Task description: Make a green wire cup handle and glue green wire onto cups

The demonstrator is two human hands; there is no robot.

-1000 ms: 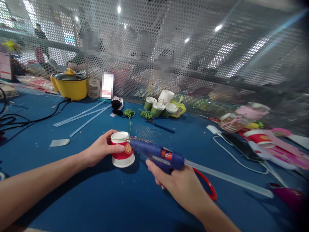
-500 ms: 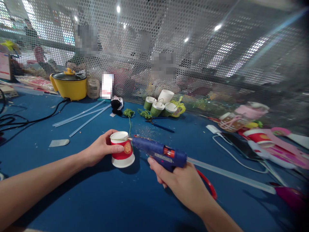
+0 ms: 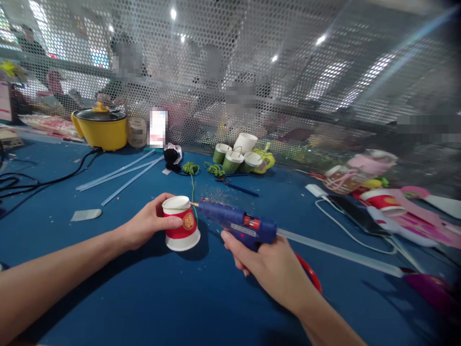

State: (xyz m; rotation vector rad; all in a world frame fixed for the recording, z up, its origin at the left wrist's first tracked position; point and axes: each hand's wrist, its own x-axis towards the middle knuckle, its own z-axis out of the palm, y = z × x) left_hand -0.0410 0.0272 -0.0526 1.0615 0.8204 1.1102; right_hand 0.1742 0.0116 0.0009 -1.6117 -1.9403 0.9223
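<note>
Wrapped round the left side of a red and white paper cup (image 3: 179,231), my left hand (image 3: 155,220) holds it upside down on the blue table. Green yarn (image 3: 193,188) runs from a small bundle (image 3: 190,167) to the cup and lies round its upper end. My right hand (image 3: 264,262) grips a blue glue gun (image 3: 234,221) whose metal nozzle is at the cup's upper right edge. A long clear glue stick (image 3: 338,253) sticks out of the gun's back. Whether the nozzle touches the cup I cannot tell.
Behind stand green-wrapped cups (image 3: 232,161), pliers (image 3: 237,187), a yellow pot (image 3: 103,129) and a glass jar (image 3: 137,132). Glue sticks (image 3: 120,174) lie at the left. Right are a phone (image 3: 358,215) with a white cable and a purple object (image 3: 428,290). A perforated metal screen (image 3: 201,62) rises behind.
The view has shifted slightly, so most things appear a little further left. Both hands keep their holds, and the nozzle remains near the cup's upper edge.
</note>
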